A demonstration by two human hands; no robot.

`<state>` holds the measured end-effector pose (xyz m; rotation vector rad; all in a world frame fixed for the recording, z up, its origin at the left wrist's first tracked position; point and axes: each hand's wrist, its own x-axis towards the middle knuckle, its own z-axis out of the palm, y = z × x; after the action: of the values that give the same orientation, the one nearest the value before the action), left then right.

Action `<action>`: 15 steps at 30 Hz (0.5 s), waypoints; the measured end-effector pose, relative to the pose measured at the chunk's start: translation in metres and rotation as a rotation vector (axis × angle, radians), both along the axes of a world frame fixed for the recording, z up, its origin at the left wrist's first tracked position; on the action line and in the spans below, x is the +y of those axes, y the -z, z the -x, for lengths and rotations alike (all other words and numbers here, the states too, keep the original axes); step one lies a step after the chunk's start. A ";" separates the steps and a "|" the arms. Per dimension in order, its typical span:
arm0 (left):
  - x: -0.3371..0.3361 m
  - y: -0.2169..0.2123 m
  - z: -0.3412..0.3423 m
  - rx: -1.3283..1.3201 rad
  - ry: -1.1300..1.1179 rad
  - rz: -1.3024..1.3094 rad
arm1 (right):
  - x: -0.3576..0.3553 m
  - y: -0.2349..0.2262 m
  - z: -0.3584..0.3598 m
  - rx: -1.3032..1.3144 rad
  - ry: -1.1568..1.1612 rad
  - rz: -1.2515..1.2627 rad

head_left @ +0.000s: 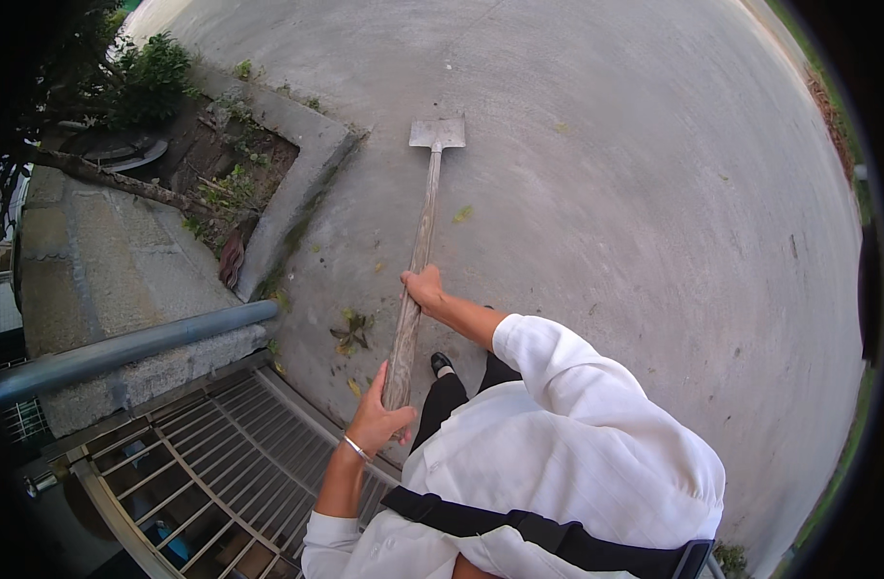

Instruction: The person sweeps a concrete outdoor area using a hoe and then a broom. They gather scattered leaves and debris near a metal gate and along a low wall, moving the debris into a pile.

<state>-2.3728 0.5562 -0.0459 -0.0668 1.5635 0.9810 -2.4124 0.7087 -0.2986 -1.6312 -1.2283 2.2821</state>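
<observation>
The shovel [418, 251], blade at twelve o'clock on the concrete [635, 193], is clamped by left hand [376, 420] and right hand [424, 288], seemingly mid-scrape; a forward push toward the fallen leaves [351, 331] seems called for.

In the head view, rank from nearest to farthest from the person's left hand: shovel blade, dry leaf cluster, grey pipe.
From the left hand:
1. Dry leaf cluster, just ahead on the concrete.
2. Grey pipe, off to the left.
3. Shovel blade, far ahead at the handle's end.

Concrete ground [606, 193]; shovel [437, 133], probably leaves [351, 330]

Daylit concrete yard [606, 174]; metal grate [220, 454]
</observation>
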 end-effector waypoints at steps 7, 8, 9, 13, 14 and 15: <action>-0.094 -0.107 0.077 -0.067 0.385 0.246 | -0.085 -0.116 -0.037 0.047 0.156 0.746; -0.096 -0.114 0.089 -0.034 0.444 0.287 | -0.095 -0.119 -0.039 0.036 0.140 0.818; -0.094 -0.117 0.101 0.007 0.503 0.311 | -0.098 -0.112 -0.035 0.016 0.140 0.840; -0.081 -0.099 0.161 0.199 0.874 0.319 | -0.087 -0.075 -0.012 -0.077 0.347 0.754; -0.078 -0.089 0.178 0.236 0.950 0.314 | -0.086 -0.043 -0.003 -0.129 0.478 0.636; -0.066 -0.089 0.187 0.245 0.994 0.306 | -0.072 -0.021 -0.003 -0.096 0.625 0.590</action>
<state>-2.5603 0.4901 0.0427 0.5862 1.6608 -0.0369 -2.4092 0.6364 -0.2776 -1.9339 0.0244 2.2405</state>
